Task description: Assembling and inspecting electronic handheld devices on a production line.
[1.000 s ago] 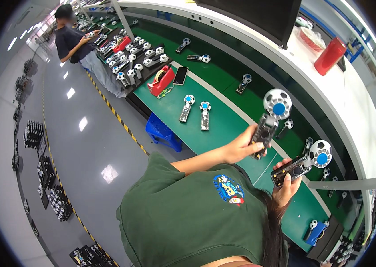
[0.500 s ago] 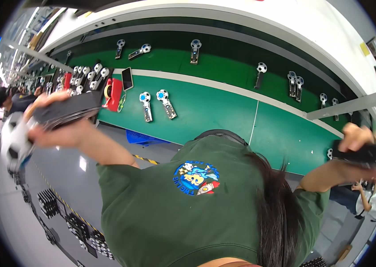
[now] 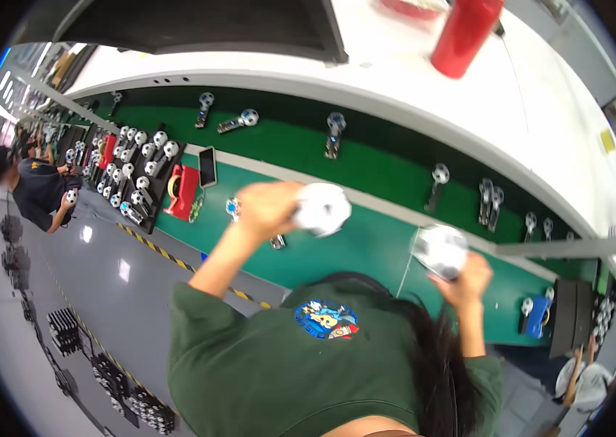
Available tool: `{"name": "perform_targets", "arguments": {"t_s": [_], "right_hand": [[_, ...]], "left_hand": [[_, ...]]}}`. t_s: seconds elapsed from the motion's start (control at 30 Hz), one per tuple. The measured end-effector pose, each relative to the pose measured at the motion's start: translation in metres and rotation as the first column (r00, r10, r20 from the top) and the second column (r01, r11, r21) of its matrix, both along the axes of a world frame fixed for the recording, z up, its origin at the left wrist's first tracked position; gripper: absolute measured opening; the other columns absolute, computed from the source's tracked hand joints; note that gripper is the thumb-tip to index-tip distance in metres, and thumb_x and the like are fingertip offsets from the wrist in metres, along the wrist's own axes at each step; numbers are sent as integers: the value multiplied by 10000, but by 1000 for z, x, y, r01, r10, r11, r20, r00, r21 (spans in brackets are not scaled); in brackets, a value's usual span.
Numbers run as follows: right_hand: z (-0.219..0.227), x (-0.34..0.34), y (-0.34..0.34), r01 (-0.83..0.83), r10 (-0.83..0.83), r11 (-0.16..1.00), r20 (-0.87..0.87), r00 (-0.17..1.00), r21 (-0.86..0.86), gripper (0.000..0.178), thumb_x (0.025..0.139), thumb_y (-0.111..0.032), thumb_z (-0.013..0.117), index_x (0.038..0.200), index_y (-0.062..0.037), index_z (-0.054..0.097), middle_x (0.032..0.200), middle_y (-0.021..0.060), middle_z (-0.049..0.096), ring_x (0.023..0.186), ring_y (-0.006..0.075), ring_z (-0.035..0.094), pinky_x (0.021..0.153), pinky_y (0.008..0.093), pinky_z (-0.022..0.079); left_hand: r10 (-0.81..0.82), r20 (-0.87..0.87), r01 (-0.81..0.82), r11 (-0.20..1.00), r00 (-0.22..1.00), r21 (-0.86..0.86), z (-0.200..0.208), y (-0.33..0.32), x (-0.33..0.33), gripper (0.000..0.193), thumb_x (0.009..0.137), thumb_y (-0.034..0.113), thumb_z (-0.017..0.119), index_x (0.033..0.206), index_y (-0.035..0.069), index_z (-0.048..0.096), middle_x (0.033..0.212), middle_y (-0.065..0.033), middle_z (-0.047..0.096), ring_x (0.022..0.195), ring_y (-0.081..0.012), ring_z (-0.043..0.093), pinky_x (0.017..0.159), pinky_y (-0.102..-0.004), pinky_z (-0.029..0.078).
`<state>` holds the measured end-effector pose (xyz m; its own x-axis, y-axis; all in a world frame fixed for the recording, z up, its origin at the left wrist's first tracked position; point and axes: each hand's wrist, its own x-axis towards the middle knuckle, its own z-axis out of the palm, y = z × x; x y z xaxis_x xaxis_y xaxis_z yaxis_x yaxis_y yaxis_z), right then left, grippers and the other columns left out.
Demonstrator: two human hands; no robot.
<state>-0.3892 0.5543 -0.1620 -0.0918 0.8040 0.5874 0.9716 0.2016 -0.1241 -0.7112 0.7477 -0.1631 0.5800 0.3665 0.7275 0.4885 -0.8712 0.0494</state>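
Note:
In front of my chest, above the green bench (image 3: 366, 244), both my hands are raised, each on a white-and-black football-patterned ball. My left hand (image 3: 271, 210) is closed around the left ball (image 3: 324, 210), its fingers at the ball's left side. My right hand (image 3: 469, 278) grips the right ball (image 3: 442, 251) from its lower right, thumb underneath. Motion blurs both balls; whatever joins them below is hidden. Beneath my left hand lie two ball-headed handheld devices, partly covered: a blue-marked head (image 3: 233, 207) and a handle end (image 3: 278, 242) show.
A phone (image 3: 208, 167) and red tape dispenser (image 3: 183, 191) lie left. Beyond them, black trays carry several ball-headed devices (image 3: 133, 178); a co-worker (image 3: 34, 186) stands there. More devices (image 3: 334, 137) line the back strip. A red bottle (image 3: 466, 40) stands on the white shelf.
Both hands swung inward from the far left and far right, where each held a dark object, to the middle over the bench. The view has shifted, showing more of the shelf.

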Motion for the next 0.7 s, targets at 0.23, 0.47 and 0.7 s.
{"name": "perform_targets", "arguments": {"t_s": [0.23,0.47,0.7], "right_hand": [[-268,32,147,-40,-577,766,-713,398,-642,321,843,-300,614,897,-12,482,609,105,551,405,211,532,368,318,414],[-352,61,212,324,-495,841,-376,783,-433,262,787,-125,581,996,-11,471,839,179,551,730,333,549,660,410,442],[-349,-19,275,-41,-3,962,-160,987,-269,303,784,-141,582,1029,12,490,932,177,534,829,323,526,754,386,439]], "left_hand": [[366,-407,-547,529,837,-649,-263,133,59,336,738,353,635,895,74,536,745,-96,632,652,-329,613,563,-387,485],[306,-202,-356,624,931,-696,-339,260,65,323,736,332,615,895,55,568,839,-124,634,767,-337,617,627,-411,502],[765,-391,-836,336,511,-435,-355,359,-61,180,801,138,504,971,91,543,1018,-114,563,910,-274,570,649,-404,504]]}}
